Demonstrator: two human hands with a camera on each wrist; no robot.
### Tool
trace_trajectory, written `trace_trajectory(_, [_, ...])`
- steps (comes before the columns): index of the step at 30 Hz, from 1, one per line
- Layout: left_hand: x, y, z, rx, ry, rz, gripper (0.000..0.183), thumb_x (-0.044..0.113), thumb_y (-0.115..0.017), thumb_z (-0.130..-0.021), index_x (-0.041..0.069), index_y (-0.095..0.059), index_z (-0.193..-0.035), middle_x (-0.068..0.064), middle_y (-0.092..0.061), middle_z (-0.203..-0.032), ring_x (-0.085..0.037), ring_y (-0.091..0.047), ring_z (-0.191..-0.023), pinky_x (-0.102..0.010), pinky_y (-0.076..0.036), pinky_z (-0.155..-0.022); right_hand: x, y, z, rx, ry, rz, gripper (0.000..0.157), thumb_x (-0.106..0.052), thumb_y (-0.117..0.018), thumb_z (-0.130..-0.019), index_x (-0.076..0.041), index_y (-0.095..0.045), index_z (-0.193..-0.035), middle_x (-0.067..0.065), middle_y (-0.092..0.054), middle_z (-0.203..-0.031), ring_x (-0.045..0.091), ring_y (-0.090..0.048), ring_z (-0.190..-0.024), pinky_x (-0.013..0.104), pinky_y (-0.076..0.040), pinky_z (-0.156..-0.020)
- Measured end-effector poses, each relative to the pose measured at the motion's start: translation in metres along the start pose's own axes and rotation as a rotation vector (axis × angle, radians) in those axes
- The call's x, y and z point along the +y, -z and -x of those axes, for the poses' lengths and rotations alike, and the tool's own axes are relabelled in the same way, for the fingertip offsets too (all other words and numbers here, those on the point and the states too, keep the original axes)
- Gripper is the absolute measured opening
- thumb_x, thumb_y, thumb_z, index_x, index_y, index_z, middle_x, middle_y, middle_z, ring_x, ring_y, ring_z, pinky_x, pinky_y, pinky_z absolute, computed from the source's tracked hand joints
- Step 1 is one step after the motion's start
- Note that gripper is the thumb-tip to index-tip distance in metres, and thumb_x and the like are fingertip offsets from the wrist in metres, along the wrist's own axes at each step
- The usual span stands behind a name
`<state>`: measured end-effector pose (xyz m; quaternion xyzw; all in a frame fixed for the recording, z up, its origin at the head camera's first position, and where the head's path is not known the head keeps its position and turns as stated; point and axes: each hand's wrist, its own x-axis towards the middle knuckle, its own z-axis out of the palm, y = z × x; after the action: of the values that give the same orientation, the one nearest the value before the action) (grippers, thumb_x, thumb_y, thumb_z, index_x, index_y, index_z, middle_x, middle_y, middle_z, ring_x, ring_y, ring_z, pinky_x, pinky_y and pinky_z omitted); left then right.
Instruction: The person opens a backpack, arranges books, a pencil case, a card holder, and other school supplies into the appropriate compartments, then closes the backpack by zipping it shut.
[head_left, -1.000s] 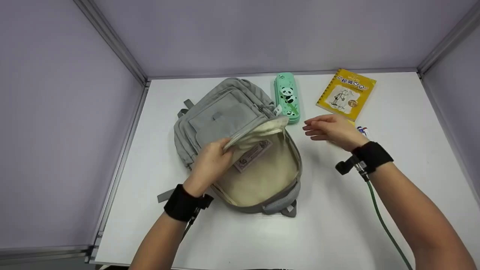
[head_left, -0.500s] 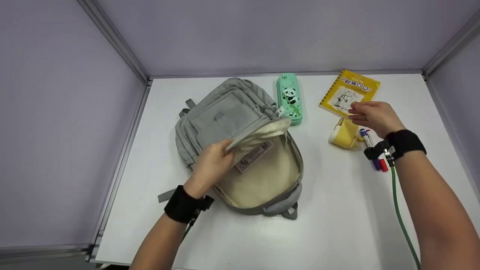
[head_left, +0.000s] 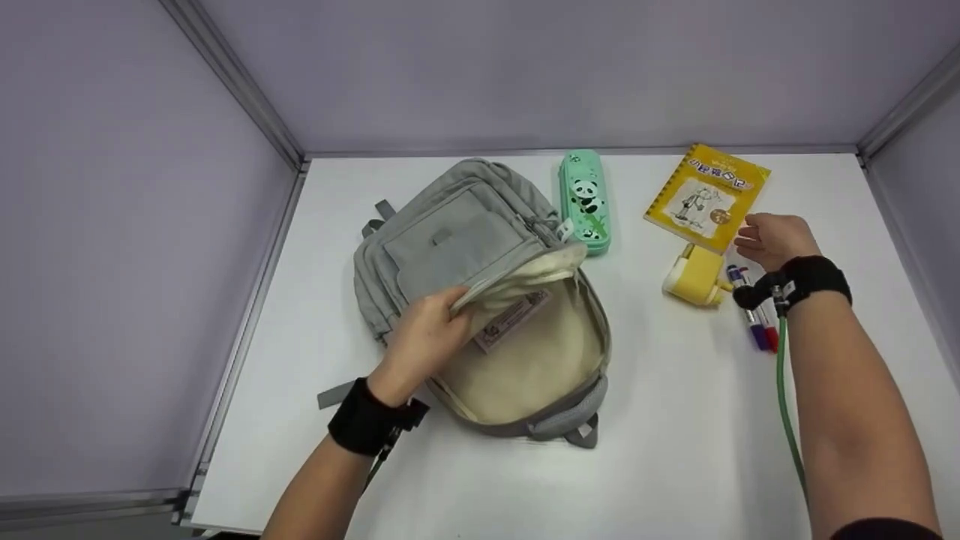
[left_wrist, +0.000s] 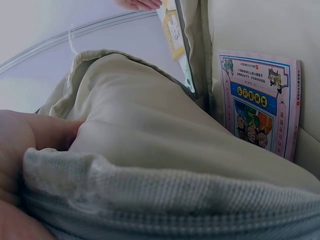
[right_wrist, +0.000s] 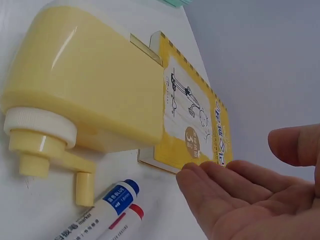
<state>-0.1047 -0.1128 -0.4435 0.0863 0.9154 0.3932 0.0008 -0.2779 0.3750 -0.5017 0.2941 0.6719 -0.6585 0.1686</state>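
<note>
My left hand (head_left: 427,334) grips the zippered edge of the grey backpack (head_left: 457,240) and holds its main compartment open. Inside, against the cream lining, stands a book (left_wrist: 260,105) with a colourful cover. My right hand (head_left: 776,238) is at the lower right corner of the yellow book (head_left: 709,196), fingers extended, thumb apart, with nothing held. In the right wrist view its fingertips overlap the book's edge. Just nearer than that book is a yellow pencil sharpener (right_wrist: 85,75) with a crank handle. Beside it lie a blue marker (right_wrist: 117,197) and a red marker (right_wrist: 127,220).
A green pencil case (head_left: 585,201) with a panda print lies right of the backpack's top. Grey panels (head_left: 570,75) with metal frames enclose the white table (head_left: 660,450) at the back and sides. A green cable (head_left: 784,405) runs along the right forearm.
My right hand has moved right, from beside the pencil case to the yellow book's corner, uncovering the sharpener and markers. The left hand keeps its grip on the backpack's edge.
</note>
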Motion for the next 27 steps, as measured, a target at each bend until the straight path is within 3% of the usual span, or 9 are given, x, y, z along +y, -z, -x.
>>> trace_trajectory(3, [0.000,0.000,-0.001,0.002,-0.008,-0.007,0.028,0.005,-0.061,-0.097,0.005,-0.072,-0.123,-0.014,-0.074,-0.113,-0.016,-0.058,-0.067,-0.033,-0.049,-0.059,0.002,0.000,-0.009,0.005,-0.054,0.076,0.074,-0.032,-0.043,-0.108,-0.003,-0.002,-0.163,0.020,-0.013,-0.168,0.031,-0.028,-0.151,0.032,-0.036,-0.113])
trace_trajectory(6, [-0.001,0.000,-0.001,0.004,-0.006,-0.015,0.028,0.006,-0.062,-0.097,0.005,-0.072,-0.123,-0.014,-0.074,-0.112,-0.015,-0.057,-0.066,-0.032,-0.048,-0.057,0.006,-0.001,-0.021,0.028,-0.069,0.262,0.080,-0.034,-0.048,-0.106,0.003,-0.004,-0.161,0.027,-0.027,-0.160,0.031,-0.048,-0.138,0.030,-0.046,-0.105])
trace_trajectory(8, [0.000,0.001,-0.001,-0.001,-0.002,-0.012,0.029,0.005,-0.061,-0.097,0.004,-0.072,-0.123,-0.014,-0.074,-0.113,-0.014,-0.056,-0.064,-0.032,-0.048,-0.056,0.009,0.000,-0.028,0.057,-0.077,0.390,0.083,-0.038,-0.053,-0.103,0.007,-0.011,-0.159,0.025,-0.044,-0.144,0.026,-0.061,-0.118,0.028,-0.053,-0.094])
trace_trajectory(10, [0.000,0.001,-0.001,-0.013,0.007,-0.004,0.029,0.005,-0.060,-0.097,0.006,-0.072,-0.123,-0.013,-0.074,-0.111,-0.012,-0.054,-0.060,-0.030,-0.046,-0.053,0.011,0.000,-0.031,0.087,-0.084,0.471,0.082,-0.042,-0.057,-0.101,0.008,-0.021,-0.155,0.016,-0.054,-0.123,0.021,-0.063,-0.096,0.027,-0.055,-0.082])
trace_trajectory(14, [0.000,0.002,-0.001,-0.024,0.003,0.006,0.028,0.005,-0.060,-0.097,0.006,-0.073,-0.122,-0.011,-0.075,-0.107,-0.009,-0.049,-0.053,-0.028,-0.043,-0.048,0.013,-0.001,-0.031,0.100,-0.079,0.554,0.069,-0.049,-0.060,-0.097,0.005,-0.039,-0.136,0.007,-0.054,-0.094,0.019,-0.056,-0.080,0.029,-0.049,-0.069])
trace_trajectory(16, [-0.001,0.002,0.000,-0.027,0.006,0.005,0.029,0.004,-0.060,-0.096,0.007,-0.073,-0.122,-0.012,-0.075,-0.108,-0.009,-0.049,-0.054,-0.027,-0.044,-0.048,0.014,-0.003,-0.029,0.097,-0.085,0.573,0.071,-0.052,-0.060,-0.096,0.004,-0.040,-0.135,0.008,-0.053,-0.098,0.021,-0.055,-0.085,0.030,-0.050,-0.070])
trace_trajectory(22, [-0.001,0.003,0.000,-0.043,0.024,-0.005,0.032,0.003,-0.060,-0.095,0.007,-0.072,-0.125,-0.013,-0.074,-0.113,-0.010,-0.052,-0.056,-0.028,-0.047,-0.051,0.015,-0.012,-0.020,0.084,-0.117,0.605,0.098,-0.064,-0.056,-0.095,0.008,-0.025,-0.154,0.021,-0.043,-0.136,0.030,-0.051,-0.115,0.036,-0.052,-0.086])
trace_trajectory(27, [-0.001,0.004,-0.003,-0.048,0.024,-0.001,0.028,0.012,-0.062,-0.100,0.010,-0.072,-0.126,-0.008,-0.074,-0.116,-0.010,-0.063,-0.072,-0.032,-0.053,-0.067,0.009,-0.019,-0.019,0.087,-0.093,0.659,0.096,-0.061,-0.055,-0.096,0.011,-0.026,-0.153,0.022,-0.046,-0.134,0.030,-0.050,-0.115,0.036,-0.048,-0.089])
